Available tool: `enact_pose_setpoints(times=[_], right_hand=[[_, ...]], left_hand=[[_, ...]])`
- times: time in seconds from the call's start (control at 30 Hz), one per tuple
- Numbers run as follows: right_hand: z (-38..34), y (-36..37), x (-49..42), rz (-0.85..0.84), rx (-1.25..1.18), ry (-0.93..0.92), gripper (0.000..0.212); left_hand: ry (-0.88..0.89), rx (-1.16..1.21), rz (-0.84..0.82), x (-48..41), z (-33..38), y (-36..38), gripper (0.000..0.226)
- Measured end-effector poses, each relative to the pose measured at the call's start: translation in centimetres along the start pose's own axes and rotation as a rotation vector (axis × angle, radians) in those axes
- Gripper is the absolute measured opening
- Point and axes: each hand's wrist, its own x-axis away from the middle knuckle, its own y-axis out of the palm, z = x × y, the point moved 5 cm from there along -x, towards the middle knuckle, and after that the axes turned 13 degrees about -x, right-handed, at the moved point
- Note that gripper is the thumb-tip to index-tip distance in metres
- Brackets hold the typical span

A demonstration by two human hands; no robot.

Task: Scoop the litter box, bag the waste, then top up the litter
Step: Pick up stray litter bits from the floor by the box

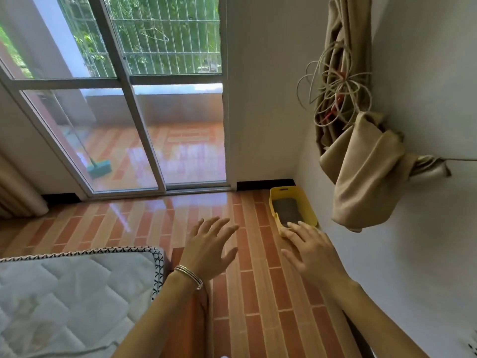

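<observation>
litter box point(309, 210) by wall point(413, 254) | left hand point(209, 250), right hand point(313, 254): fingers spread, holding nothing

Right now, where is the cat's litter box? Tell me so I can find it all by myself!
Find the big sliding glass door, then follow the orange floor tiles rightward into the corner where the white walls meet. The litter box sits there, under the knotted tan curtain. It is the only bright yellow thing, a tub with grey litter inside.

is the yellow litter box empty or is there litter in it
Not empty: grey litter covers the floor of the litter box, well below its rim. Depth cannot be told.
</observation>
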Motion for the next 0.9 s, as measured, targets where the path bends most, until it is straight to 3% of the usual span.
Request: enact_pose_setpoints(times=[0.2,0.37,0.6,0.9], right_hand=[[-0.2,0.7,-8.1,0.131,0.002,0.029,0.048],[1.3,2.9,-12.0,0.094,0.025,0.063,0.049],[6.7,5.6,-17.7,0.036,0.018,0.149,0.048],[16.2,5.2,-29.6,0.048,-0.022,0.252,0.054]], left_hand=[[0.086,0.01,0.028,-8.3,-5.8,1.2,0.052],[0.121,0.048,0.003,-11.7,-7.5,4.3,0.052],[0.155,0.059,-0.002,-18.8,-9.1,8.4,0.051],[0.274,0.039,0.043,-35.7,-9.4,9.7,0.051]])
